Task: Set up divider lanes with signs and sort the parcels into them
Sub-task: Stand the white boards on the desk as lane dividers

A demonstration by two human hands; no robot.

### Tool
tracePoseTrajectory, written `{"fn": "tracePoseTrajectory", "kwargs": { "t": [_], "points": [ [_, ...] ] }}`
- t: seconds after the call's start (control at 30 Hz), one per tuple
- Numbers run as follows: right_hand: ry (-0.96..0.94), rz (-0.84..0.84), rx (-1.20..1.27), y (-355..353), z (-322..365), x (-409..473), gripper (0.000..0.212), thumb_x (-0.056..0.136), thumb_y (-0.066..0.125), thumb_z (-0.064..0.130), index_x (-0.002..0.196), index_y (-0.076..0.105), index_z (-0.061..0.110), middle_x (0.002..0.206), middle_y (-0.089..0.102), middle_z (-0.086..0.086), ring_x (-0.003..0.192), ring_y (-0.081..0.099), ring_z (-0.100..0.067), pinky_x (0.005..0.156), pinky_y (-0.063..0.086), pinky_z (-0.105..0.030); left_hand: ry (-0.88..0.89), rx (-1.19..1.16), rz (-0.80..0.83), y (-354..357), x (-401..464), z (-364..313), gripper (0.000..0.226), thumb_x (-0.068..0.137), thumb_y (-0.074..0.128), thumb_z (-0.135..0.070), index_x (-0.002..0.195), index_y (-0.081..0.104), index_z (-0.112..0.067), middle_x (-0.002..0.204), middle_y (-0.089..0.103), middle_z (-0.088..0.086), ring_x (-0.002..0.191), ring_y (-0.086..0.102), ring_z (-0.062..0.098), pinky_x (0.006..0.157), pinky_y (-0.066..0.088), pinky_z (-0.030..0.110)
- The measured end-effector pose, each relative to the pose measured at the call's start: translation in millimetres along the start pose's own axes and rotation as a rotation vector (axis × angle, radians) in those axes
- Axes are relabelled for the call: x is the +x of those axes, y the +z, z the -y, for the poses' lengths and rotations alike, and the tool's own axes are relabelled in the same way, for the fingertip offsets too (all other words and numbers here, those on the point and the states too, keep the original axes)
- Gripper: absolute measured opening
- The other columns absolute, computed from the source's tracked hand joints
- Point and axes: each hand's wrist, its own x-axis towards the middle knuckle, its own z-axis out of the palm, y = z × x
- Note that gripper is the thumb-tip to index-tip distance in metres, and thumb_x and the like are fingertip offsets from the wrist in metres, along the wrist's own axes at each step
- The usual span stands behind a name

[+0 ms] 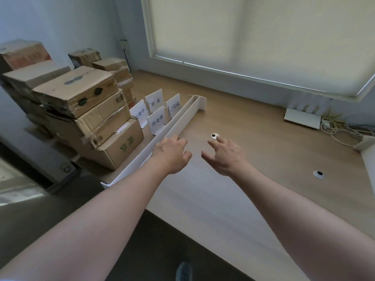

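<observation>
Wooden desk under a drawn blind: four white signs stand at its left, reading 处理中, 异常, 待处理 and 已完成. Beside them long white dividers lie stacked together, next to taped cardboard parcels. Her left hand, fingers curled, touches the dividers' edge; the right hand hovers just beside, fingers spread and empty.

Brown cardboard parcels, one with green print, sit left. White dividers and white signs with black characters stand on the light wood-grain tabletop.
</observation>
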Motion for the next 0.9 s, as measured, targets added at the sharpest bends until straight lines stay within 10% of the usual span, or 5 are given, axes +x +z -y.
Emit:
{"fn": "tracePoseTrajectory", "kwargs": {
  "t": [0.4, 0.9],
  "points": [
    [-0.011, 0.155, 0.015, 77.1, 105.5, 162.2, 0.097, 0.074, 0.007, 0.08, 0.141, 0.052, 0.028, 0.144, 0.051, -0.001, 0.125, 0.049, -0.032, 0.095, 0.045, -0.044, -0.024, 0.079, 0.205, 25.7, 108.1, 164.3, 0.049, 0.101, 0.037, -0.047, 0.142, 0.048, -0.021, 0.151, 0.04, 0.008, 0.133, 0.042, 0.035, 0.109, 0.04, 0.047],
    [0.24, 0.249, -0.075, 139.6, 169.0, 256.1, 0.054, 0.099, 0.039, 0.058, 0.136, 0.052, 0.021, 0.145, 0.046, -0.003, 0.117, 0.052, -0.033, 0.091, 0.047, -0.043, 0.137, -0.061, 0.26, 78.4, 233.4, 254.3, 0.043, 0.098, 0.048, -0.035, 0.138, 0.049, -0.019, 0.143, 0.044, 0.006, 0.129, 0.046, 0.033, 0.104, 0.043, 0.046]
  ]
}}
